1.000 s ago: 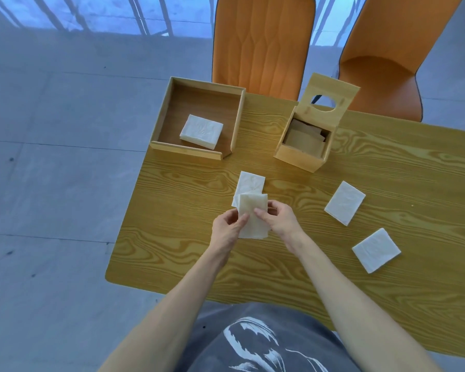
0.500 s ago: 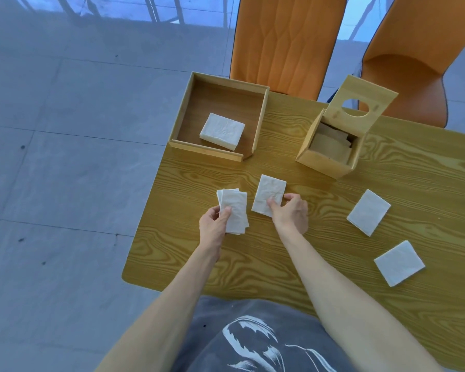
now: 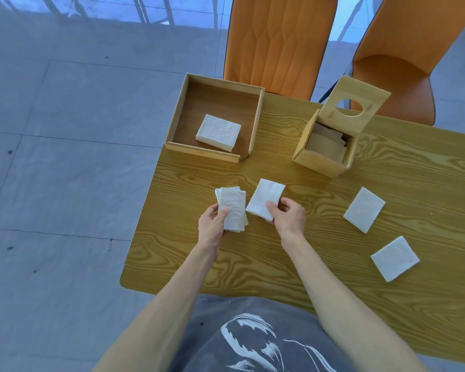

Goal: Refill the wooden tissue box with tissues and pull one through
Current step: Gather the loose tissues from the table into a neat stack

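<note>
Two folded tissue packs sit in my hands in the head view, the only view I have. My left hand (image 3: 212, 224) is curled around a small stack of tissues (image 3: 232, 208), thumb pressed on top, with the stack's long axis running away from me. My right hand (image 3: 287, 214) pinches the near corner of a single folded tissue (image 3: 265, 197), which looks to lie flat on the worktop (image 3: 279, 259), tilted a little to the right.

I see the wooden tissue box (image 3: 324, 151) ahead and to the right of both hands, well apart from them, so my right hand is the nearer one. Its hinged lid (image 3: 356, 103), with an oval slot, stands tipped open, and some tissues already lie inside in shadow. I judge the next move to be a reach forward and right to drop the packs into that square opening.

Further left, an open wooden tray (image 3: 172, 140) holds another white pack (image 3: 218, 132). Two more loose tissues (image 3: 364, 209) lie on the worktop to my right. The tissue is soft, white and lightly embossed; the box and tray are pale, smooth wood.
</note>
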`<state>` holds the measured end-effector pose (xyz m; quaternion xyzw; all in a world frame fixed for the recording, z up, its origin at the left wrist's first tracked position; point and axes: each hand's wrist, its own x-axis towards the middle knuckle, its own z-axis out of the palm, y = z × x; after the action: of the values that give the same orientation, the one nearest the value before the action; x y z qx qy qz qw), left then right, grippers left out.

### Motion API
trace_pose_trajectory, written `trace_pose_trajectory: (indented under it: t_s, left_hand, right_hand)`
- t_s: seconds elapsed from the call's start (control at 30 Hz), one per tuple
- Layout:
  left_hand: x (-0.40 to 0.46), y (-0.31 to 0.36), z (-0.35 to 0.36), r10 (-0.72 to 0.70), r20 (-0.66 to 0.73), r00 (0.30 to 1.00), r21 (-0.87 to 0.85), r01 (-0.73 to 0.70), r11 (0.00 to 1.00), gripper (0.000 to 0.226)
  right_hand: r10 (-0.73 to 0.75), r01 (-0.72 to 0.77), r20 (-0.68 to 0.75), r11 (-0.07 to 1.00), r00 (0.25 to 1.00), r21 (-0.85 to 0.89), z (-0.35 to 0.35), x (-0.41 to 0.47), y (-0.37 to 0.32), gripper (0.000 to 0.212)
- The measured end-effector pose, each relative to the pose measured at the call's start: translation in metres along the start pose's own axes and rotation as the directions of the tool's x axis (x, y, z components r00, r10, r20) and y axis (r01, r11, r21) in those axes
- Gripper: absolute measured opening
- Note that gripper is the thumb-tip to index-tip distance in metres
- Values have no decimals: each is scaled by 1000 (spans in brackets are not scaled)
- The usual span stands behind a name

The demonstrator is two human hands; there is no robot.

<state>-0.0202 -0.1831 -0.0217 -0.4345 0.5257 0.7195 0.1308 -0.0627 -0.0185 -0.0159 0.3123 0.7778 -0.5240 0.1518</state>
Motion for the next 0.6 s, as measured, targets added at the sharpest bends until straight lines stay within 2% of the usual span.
trace_pose_trajectory:
  t_s: [0.1,0.17,0.27,0.37,0.43,0.5,0.6]
  left_hand:
    - [-1,0,3,-15,27,1000,-4,15,1000,34]
    - [-4,-1,6,-29,50,998,-15,30,999,35]
    - [-9,-1,13,-59,107,993,-37,63,997,38]
    - [-15,-2,22,-87,160,983,-26,92,995,43]
    - [-19,-3,27,-91,180,979,-17,96,995,39]
    - [-22,-5,33,-88,196,977,2,89,996,30]
    - [-25,-12,41,-75,215,974,42,68,997,36]
  right_hand:
    - [75,-130,187,945,979,302,-9,-10,-1,6]
    - [43,-136,269,931,962,339,-10,-17,0,15]
    - [25,-127,309,941,951,314,-8,-24,4,30]
    - [6,-94,317,960,949,263,-11,-28,8,27]
    - [-1,-82,314,965,949,251,-15,-29,12,23]
    - [3,-65,285,976,959,208,-18,-28,17,22]
    - [-46,39,188,998,981,43,-23,-26,25,40]
